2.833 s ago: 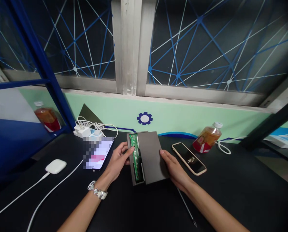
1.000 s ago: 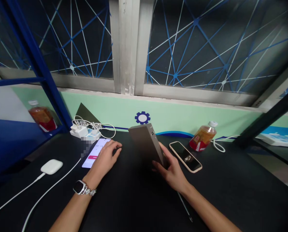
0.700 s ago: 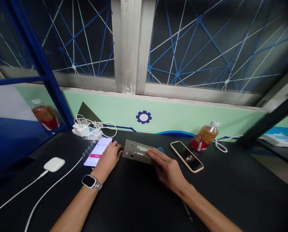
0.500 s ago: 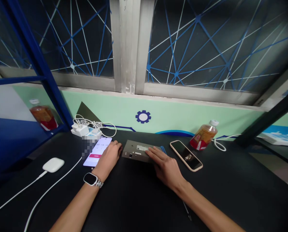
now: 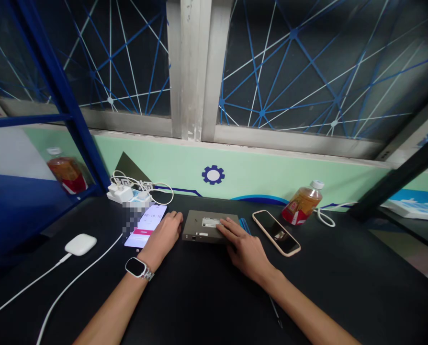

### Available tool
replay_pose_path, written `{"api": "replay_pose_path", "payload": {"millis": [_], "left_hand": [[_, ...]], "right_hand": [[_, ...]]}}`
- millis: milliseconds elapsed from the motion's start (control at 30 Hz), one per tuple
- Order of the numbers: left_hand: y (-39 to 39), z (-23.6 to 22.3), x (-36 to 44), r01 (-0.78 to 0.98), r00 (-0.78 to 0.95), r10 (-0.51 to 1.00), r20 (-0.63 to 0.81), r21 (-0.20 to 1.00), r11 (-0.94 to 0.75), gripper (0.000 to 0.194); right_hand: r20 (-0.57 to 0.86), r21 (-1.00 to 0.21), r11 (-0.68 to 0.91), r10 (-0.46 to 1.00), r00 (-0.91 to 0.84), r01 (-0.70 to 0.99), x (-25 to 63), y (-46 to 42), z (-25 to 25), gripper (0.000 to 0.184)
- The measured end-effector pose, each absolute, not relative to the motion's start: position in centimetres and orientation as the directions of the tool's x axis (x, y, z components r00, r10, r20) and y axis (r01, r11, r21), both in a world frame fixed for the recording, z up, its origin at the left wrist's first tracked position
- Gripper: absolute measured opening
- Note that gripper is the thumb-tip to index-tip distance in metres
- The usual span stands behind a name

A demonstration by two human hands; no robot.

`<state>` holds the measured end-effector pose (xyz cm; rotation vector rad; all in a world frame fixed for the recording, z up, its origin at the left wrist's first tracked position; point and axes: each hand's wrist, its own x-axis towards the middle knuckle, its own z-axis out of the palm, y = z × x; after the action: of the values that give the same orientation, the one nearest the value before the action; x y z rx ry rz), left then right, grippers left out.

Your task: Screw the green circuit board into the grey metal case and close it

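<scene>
A flat dark grey box (image 5: pixel 196 221) with a white label on top and small sockets along its near side lies on the black table. My right hand (image 5: pixel 248 249) rests over the box's right end, its stretched fingers on the top face. The right thumb is hidden. My left hand (image 5: pixel 167 232), with a watch (image 5: pixel 135 267) on its wrist, lies just left of the box without touching it. Its fingers are loosely bent and hold nothing. Partly under that hand's outline is a lit phone (image 5: pixel 142 232) showing a timer.
A blue object (image 5: pixel 245 225) lies behind my right hand. To the right are a phone in a pale case (image 5: pixel 276 232) and a drink bottle (image 5: pixel 302 203). A thin screwdriver-like shaft (image 5: pixel 275 311) shows by my right forearm. Left lie a white case (image 5: pixel 80 244) and a power strip (image 5: pixel 133 196).
The box has tipped slightly, so its near side now shows more clearly under my right hand. Both hands stay almost in place.
</scene>
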<state>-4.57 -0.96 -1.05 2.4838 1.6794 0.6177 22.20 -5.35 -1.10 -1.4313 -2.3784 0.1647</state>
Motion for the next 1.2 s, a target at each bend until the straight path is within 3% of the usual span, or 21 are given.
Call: {"api": "replay_pose_path", "payload": {"millis": [333, 500, 567, 633, 700, 767, 900, 1033, 1133, 1200], "left_hand": [[-0.7, -2.3, -5.2, 0.816, 0.352, 0.876, 0.329, 0.35, -0.46, 0.018], [-0.2, -2.1, -5.4, 0.698, 0.269, 0.864, 0.426, 0.532, -0.479, 0.017], [-0.2, -1.8, -5.1, 0.597, 0.201, 0.87, 0.45, 0.648, -0.473, 0.016], [-0.3, -1.7, -4.4, 0.444, 0.145, 0.892, 0.428, 0.777, -0.445, 0.014], [-0.5, -1.8, -3.5, 0.265, 0.125, 0.92, 0.371, 0.881, -0.391, 0.014], [-0.8, -2.0, -2.6, 0.124, 0.125, 0.941, 0.314, 0.936, -0.329, 0.015], [-1.5, -2.0, -1.2, -0.051, 0.157, 0.967, 0.202, 0.979, -0.197, 0.018], [-2.3, -1.4, -0.7, -0.158, 0.178, 0.978, 0.106, 0.984, -0.078, 0.021], [-2.8, -1.1, -0.4, -0.205, 0.197, 0.977, 0.084, 0.978, -0.042, 0.02], [-2.9, -1.1, -0.1, -0.2, 0.214, 0.975, 0.066, 0.979, -0.022, 0.02]], "right_hand": [[0.235, -0.4, 0.57, 0.82, -0.521, 0.717, 22.8, -5.0, -1.4, 0.077], [0.426, -0.439, 0.414, 0.877, -0.222, 0.797, 25.4, -4.4, 1.1, 0.038], [0.339, -0.407, 0.226, 0.937, -0.083, 0.885, 27.2, -4.3, 1.6, 0.026], [0.127, -0.373, 0.033, 0.992, 0.015, 0.927, 29.0, -4.4, 1.4, 0.032], [-0.036, -0.355, -0.042, 0.999, 0.031, 0.934, 30.3, -4.5, 0.8, 0.033], [-0.11, -0.42, -0.072, 0.994, 0.028, 0.905, 30.8, -4.6, 0.0, 0.028], [-0.223, -0.589, -0.181, 0.973, 0.057, 0.788, 30.2, -4.3, -0.8, 0.022], [-0.121, -0.756, -0.124, 0.991, 0.048, 0.642, 29.5, -3.7, 0.2, 0.022], [-0.016, -0.955, -0.018, 1.0, 0.008, 0.295, 28.7, -3.9, 1.6, 0.023], [0.053, -0.994, 0.052, 0.999, 0.003, 0.091, 27.7, -4.2, 2.3, 0.029]]}}
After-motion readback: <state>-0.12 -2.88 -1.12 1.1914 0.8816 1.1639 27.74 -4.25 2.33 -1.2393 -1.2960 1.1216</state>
